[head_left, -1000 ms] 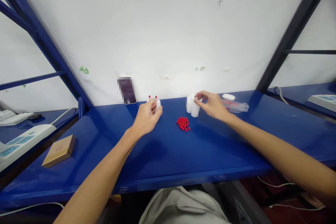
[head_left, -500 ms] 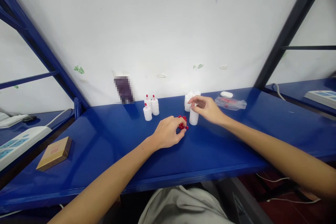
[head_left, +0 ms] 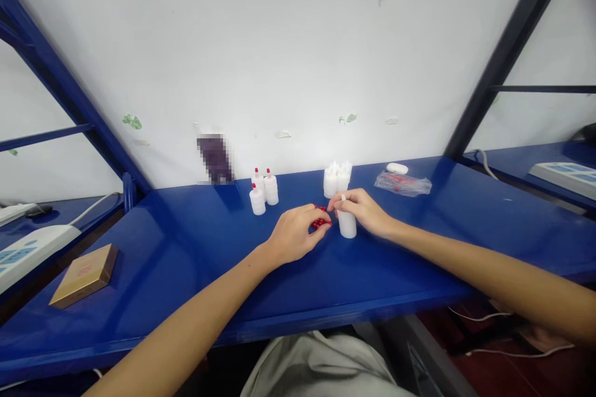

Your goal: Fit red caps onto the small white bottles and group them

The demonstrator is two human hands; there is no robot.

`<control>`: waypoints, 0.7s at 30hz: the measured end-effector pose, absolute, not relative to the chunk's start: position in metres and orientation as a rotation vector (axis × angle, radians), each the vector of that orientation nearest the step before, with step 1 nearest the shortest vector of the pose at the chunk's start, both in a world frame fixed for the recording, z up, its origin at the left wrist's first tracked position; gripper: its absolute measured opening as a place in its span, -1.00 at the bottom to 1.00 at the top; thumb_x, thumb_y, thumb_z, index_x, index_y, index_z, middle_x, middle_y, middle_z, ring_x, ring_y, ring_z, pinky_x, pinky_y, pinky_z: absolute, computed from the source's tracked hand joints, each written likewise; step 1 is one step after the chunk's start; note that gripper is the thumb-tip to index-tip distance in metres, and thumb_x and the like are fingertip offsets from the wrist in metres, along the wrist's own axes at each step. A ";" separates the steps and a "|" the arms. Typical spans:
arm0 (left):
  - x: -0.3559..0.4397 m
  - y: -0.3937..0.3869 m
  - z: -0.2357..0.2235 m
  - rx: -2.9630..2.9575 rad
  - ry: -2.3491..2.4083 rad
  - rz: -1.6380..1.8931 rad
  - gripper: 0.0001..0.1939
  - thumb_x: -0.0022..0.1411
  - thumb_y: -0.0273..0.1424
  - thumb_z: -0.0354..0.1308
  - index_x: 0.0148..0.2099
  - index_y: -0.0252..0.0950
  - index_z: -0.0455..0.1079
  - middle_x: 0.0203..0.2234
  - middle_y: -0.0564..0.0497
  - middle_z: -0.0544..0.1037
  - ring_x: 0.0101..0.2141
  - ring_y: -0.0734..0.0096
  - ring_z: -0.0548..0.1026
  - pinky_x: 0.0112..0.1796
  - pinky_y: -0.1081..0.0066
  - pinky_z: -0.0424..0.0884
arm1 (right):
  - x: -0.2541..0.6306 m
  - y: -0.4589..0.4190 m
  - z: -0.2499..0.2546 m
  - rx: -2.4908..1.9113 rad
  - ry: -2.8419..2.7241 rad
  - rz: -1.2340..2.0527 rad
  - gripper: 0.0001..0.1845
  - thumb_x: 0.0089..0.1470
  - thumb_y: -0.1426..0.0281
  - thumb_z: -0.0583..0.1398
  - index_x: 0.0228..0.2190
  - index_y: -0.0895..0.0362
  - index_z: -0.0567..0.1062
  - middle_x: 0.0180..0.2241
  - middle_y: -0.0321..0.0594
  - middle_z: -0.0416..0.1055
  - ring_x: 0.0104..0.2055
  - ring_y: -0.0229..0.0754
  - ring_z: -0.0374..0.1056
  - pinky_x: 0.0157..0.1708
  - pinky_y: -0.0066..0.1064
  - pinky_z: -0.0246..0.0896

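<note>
My left hand (head_left: 298, 233) rests on the table with thumb and forefinger closing together at a pile of small red caps (head_left: 320, 222). A red cap appears to be between those fingertips, though the fingers partly cover it. Just to the right, my right hand (head_left: 362, 212) grips a white squeeze bottle (head_left: 347, 226) near its shoulder. This bottle is upright, and its white nozzle shows no red cap. Behind my hands stands a cluster of uncapped white bottles (head_left: 336, 181). Three white bottles with red tips (head_left: 264, 191) stand to the left.
A clear plastic bag (head_left: 403, 183) with red bits lies at the back right, beside a small white case (head_left: 397, 168). A gold box (head_left: 84, 275) sits on the left of the blue table (head_left: 186, 260). Power strips (head_left: 35, 254) lie beyond the table's sides.
My right hand has come down and nearer, and the bottle has moved slightly toward me with it. My left hand stays by the red caps. The view has shifted slightly.
</note>
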State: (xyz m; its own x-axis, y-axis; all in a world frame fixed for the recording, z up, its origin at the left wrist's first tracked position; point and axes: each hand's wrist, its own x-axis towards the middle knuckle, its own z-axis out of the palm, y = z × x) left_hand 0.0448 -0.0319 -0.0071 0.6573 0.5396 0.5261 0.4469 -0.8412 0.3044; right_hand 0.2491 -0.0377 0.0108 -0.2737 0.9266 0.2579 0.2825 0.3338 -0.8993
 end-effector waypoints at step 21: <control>0.037 -0.049 0.009 2.441 0.641 0.982 -0.88 0.36 -0.39 0.00 -0.11 -0.26 0.32 -0.57 0.19 0.34 -0.55 0.59 0.24 -0.31 0.45 0.22 | 0.229 -0.051 0.005 -0.727 -2.005 1.235 -0.51 0.25 0.10 0.04 -0.56 0.17 0.36 -0.67 -0.38 0.14 -0.62 -0.33 0.07 -0.59 -0.43 -0.03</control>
